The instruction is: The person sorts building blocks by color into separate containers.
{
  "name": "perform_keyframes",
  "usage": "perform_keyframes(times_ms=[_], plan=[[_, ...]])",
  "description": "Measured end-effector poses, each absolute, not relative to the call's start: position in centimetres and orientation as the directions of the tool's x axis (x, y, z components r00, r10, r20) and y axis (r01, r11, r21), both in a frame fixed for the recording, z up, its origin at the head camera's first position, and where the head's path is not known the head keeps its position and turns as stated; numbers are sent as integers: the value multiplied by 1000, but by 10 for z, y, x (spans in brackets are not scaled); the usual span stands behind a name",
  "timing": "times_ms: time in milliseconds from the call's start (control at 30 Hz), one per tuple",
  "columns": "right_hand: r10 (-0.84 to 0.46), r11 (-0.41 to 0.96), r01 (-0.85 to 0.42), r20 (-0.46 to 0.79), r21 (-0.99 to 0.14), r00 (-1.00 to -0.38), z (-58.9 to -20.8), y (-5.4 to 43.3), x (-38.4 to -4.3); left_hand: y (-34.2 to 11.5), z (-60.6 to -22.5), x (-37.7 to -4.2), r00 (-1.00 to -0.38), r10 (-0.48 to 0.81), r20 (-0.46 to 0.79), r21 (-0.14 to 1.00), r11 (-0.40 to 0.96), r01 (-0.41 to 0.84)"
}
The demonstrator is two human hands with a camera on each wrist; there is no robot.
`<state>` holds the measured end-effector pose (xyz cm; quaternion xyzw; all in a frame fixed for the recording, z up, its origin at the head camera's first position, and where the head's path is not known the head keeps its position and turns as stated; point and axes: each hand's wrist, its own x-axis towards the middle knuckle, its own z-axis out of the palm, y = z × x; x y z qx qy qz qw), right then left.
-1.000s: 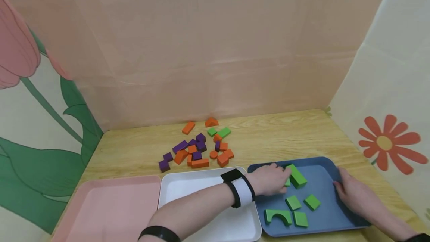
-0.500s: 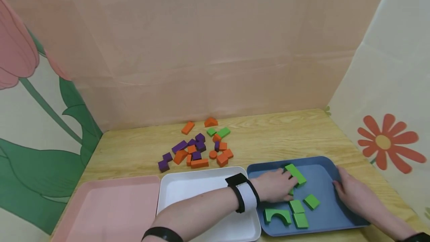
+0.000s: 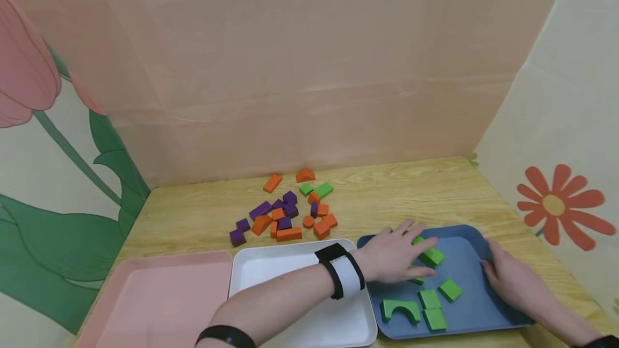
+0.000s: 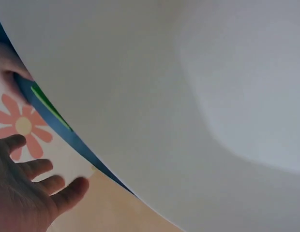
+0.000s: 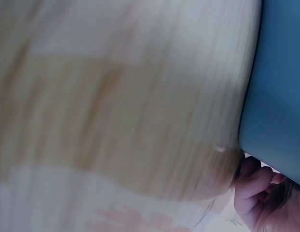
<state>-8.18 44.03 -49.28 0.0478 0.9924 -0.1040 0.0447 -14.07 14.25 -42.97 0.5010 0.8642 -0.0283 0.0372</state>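
Note:
My left hand (image 3: 393,254) hovers over the left part of the blue tray (image 3: 476,305), its fingers spread and holding nothing. Under and beside the fingers lie a long green block (image 3: 432,257) and another green piece, both partly hidden. Nearer the front of the tray sit a green arch block (image 3: 400,310), two green square blocks (image 3: 429,299) touching each other, and a separate green block (image 3: 450,290). My right hand (image 3: 515,283) grips the tray's right rim, thumb on the inner side. In the right wrist view, curled fingers (image 5: 256,186) show at the tray's corner.
A white tray (image 3: 271,258) stands left of the blue one, partly under my left forearm, with a pink tray (image 3: 159,299) farther left. Behind them, orange, purple and two green blocks (image 3: 323,189) lie scattered on the wooden table (image 3: 396,192). Cloth walls rise around it.
My left hand has spread its fingers and lifted back from the green blocks. One green square block shifted toward the front, against its neighbour. My right hand keeps its grip on the rim.

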Motion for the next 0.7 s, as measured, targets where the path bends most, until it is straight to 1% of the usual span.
perform_keyframes(times_ms=[200,333,533,700], plan=[[89,975,107,-101,-194,-991,-495,442,-83,132,-430,-148,-567,818,-94,-49,565,823],[93,975,111,-99,-191,-991,-494,441,-82,124,-430,-158,-603,794,-68,-47,602,797],[89,975,107,-102,-193,-991,-493,441,-83,108,-429,-179,-667,743,-50,3,668,744],[92,975,112,-113,-191,-989,-494,442,-83,88,-434,-203,-740,669,-66,44,743,668]])
